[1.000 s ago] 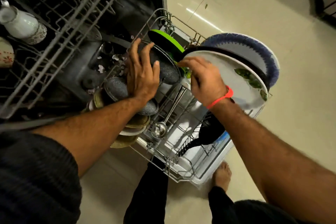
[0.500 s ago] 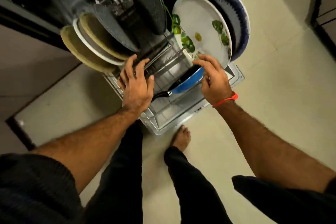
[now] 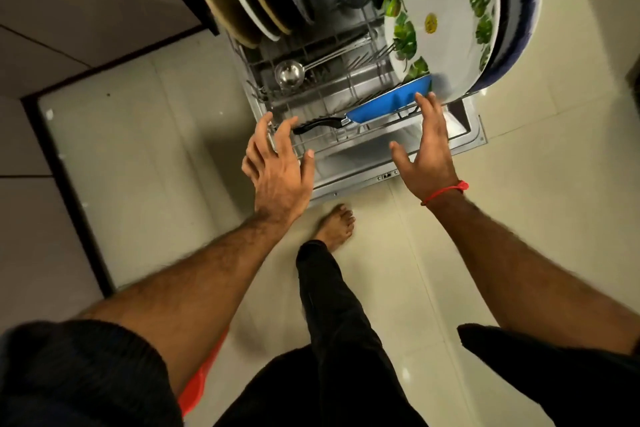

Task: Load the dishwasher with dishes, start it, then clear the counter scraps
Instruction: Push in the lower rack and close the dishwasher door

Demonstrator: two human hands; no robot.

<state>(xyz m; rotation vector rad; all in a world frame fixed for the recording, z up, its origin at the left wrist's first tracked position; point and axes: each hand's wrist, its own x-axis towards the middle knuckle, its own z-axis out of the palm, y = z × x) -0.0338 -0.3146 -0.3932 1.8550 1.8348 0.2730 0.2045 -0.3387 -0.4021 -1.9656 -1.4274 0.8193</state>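
Upright plates (rack out)

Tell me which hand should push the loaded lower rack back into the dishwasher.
Probably both, but the left hand leads: its open fingers sit at the lower rack front rim beside the blue pan handle. The right hand, also open, is up by the pan's body and leaf-print plate.

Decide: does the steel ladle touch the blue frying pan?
Apart. The head view shows bare rack wires between the steel ladle and the blue frying pan.
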